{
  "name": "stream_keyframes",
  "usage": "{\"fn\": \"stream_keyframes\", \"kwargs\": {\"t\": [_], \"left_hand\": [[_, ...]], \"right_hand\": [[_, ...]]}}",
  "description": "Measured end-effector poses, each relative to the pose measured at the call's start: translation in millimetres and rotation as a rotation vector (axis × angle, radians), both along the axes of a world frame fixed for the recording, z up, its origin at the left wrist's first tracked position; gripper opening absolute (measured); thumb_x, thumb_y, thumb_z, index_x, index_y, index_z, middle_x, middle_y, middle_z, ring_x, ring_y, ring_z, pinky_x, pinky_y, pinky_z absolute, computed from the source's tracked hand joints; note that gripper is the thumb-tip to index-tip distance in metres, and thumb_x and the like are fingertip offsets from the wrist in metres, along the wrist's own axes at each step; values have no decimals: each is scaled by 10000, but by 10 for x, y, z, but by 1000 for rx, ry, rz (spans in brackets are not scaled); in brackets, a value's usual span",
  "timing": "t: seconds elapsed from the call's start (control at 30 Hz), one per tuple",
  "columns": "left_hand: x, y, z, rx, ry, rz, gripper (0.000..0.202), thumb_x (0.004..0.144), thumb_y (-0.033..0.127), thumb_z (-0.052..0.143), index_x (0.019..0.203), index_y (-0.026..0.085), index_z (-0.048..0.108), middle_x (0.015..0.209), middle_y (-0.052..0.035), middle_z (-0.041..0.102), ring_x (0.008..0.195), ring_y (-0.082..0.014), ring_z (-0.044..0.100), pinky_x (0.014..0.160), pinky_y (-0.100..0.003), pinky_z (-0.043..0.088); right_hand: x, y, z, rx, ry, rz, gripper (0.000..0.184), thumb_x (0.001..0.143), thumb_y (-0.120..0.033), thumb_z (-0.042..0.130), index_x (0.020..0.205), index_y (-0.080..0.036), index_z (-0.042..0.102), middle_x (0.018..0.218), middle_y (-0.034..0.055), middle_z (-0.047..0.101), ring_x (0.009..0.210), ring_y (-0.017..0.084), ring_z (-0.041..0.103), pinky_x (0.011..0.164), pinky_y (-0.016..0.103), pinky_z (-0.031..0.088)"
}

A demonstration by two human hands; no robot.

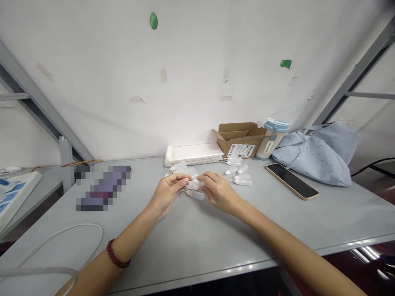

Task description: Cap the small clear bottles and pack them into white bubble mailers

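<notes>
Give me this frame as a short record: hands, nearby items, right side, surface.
left hand: thumb and finger pinching a small translucent plastic bottle
right hand: fingertips on the same cluster
nearby: loose similar bottles
behind: white flat stack; open cardboard box
right side: lidded tumbler, smartphone, pale blue cloth bag
surface: grey table

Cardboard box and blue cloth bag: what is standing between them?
In the head view, a blue-lidded cup stands between the cardboard box and the blue cloth bag.
</notes>
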State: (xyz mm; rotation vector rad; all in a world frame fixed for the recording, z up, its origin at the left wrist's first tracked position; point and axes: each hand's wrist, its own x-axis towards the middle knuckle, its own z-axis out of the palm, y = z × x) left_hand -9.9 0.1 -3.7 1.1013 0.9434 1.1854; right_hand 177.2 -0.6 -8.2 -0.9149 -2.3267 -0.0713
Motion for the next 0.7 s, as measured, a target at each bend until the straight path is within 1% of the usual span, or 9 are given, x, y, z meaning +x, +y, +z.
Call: {"fn": "stream_keyframes", "kwargs": {"t": [0.17,0.33,0.43,0.6,0.7], "left_hand": [[19,5,-7,-77,-98,-19,167,658,243,741,782,136,707,846,-45,650,761,-107,539,743,-246,429],[36,5,-16,-123,-175,-20,159,643,223,752,766,135,703,824,-37,629,759,-110,537,697,-230,429],[37,2,-18,-101,-153,-34,170,657,235,742,790,139,698,806,-31,621,753,-110,538,701,-232,431],[34,-5,-12,-53,-99,-29,193,670,270,726,798,131,687,808,-44,632,721,-117,546,738,-269,444],[41,-13,-3,-17,-36,-13,214,671,302,722,801,137,682,808,-50,640,731,-128,553,717,-270,445]], "right_hand": [[-17,-4,-28,3,19,12,176,902,-159,411,1057,-147,493,954,105,603,771,187,556,673,318,451],[-24,-11,-41,-14,45,9,189,906,-158,394,1075,-158,479,964,114,596,798,189,567,683,323,465],[-25,-13,-40,-16,55,7,190,904,-157,395,1076,-154,476,965,120,598,809,195,570,686,328,472],[-27,-20,-36,0,70,5,205,901,-155,393,1089,-165,474,967,121,596,830,201,575,697,333,474],[-27,-23,-29,12,74,2,206,901,-158,392,1088,-167,477,963,119,597,823,201,575,699,333,472]]}}
